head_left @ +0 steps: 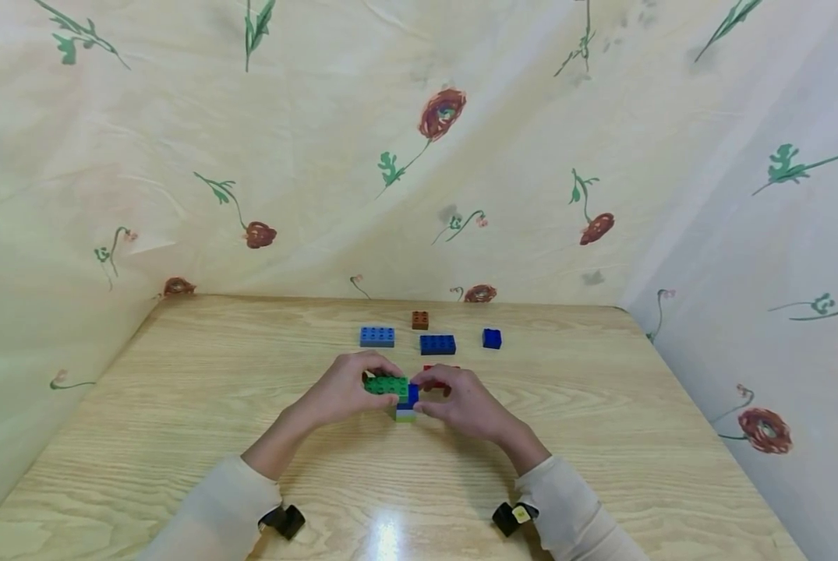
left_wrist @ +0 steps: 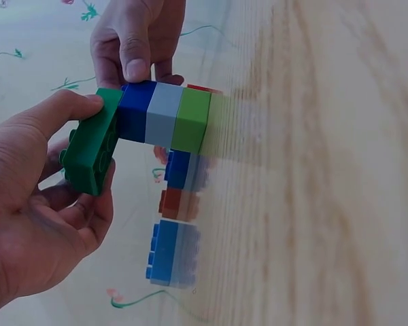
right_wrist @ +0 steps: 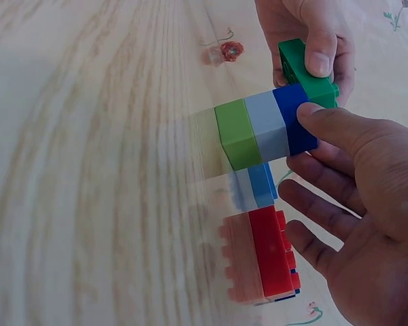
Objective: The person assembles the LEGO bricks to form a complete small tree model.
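A small stack of bricks stands upright on the table, with a lime green brick [left_wrist: 194, 121] at the bottom, a pale grey-blue brick [left_wrist: 162, 114] in the middle and a dark blue brick [right_wrist: 294, 121] above. On top, a longer green brick [head_left: 387, 385] juts out to the left past the stack. My left hand [head_left: 344, 391] grips that green brick, thumb on its near side and fingers behind. From the right, my right hand [head_left: 466, 403] pinches the dark blue brick between thumb and index finger, its other fingers spread loosely.
Behind the stack lie a light blue brick [head_left: 377, 336], a brown brick [head_left: 420, 320], a long dark blue brick [head_left: 437, 344] and a small blue brick [head_left: 492, 338]. A red brick [right_wrist: 270, 251] lies just beyond my right hand. Flowered cloth [head_left: 320, 156] borders the wooden table [head_left: 215, 374].
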Tool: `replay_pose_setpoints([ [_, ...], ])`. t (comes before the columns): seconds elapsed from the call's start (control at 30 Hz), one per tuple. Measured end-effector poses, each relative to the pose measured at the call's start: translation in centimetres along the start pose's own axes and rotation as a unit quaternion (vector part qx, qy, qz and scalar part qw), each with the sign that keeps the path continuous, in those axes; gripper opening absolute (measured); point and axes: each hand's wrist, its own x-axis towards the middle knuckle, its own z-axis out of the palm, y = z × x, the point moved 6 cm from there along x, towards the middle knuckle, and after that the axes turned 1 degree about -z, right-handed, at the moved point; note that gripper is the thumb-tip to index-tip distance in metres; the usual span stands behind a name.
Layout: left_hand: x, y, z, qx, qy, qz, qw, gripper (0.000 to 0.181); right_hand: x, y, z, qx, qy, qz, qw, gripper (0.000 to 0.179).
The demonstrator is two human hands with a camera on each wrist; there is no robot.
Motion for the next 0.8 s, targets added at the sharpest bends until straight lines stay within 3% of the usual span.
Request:
replay_pose_setpoints([
  [0.27, 0.0, 0.1, 0.1, -0.005, -0.004, -0.007, 1.0, 0.028, 0.0, 0.0, -0.7, 0.006, -0.014, -0.005, 0.9999, 0.033],
  [0.47, -0.1, 0.1, 0.1, 0.003, -0.003, -0.009, 0.9999, 0.029, 0.4, 0.9, -2.1, -0.015, 0.014, -0.022, 0.9995, 0.032],
  [0.8, 0.0, -0.1, 0.1, 0.007, -0.006, -0.021, 0.9997, 0.029, 1.4, 4.4, -3.6, -0.042, 0.041, 0.058, 0.9966, 0.031],
])
